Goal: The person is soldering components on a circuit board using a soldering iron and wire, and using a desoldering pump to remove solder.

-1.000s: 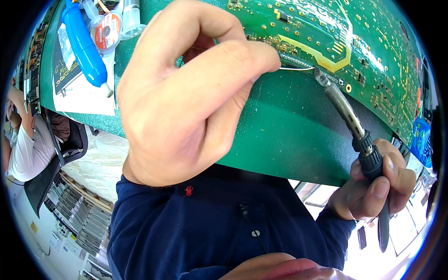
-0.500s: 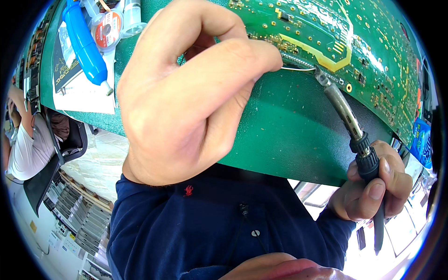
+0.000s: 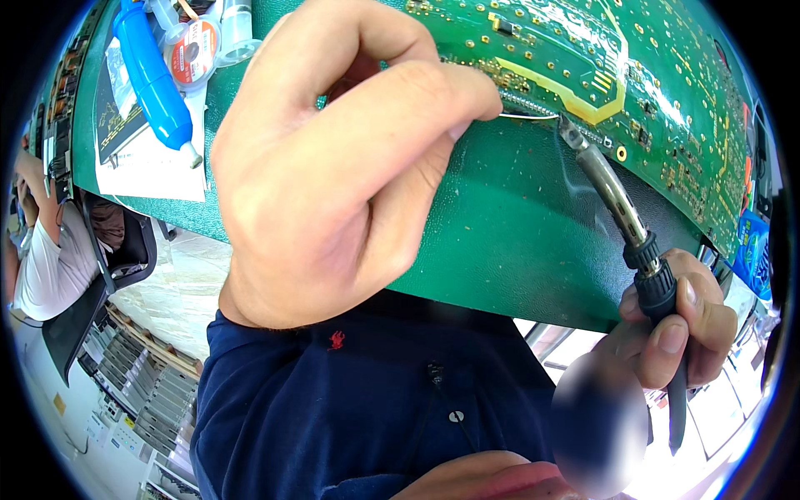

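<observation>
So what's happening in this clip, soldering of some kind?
Yes. The person's left hand pinches a thin solder wire and feeds it to the edge of a green circuit board. The right hand grips a soldering iron by its black handle, with the tip meeting the wire at the board. All this sits on a green mat. A blue desoldering pump lies to the left, untouched. Another person sits in a chair at far left.

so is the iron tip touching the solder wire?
Cannot tell. In the head view the soldering iron tip and solder wire end meet at the circuit board, but no contact or gap shows plainly.
</observation>
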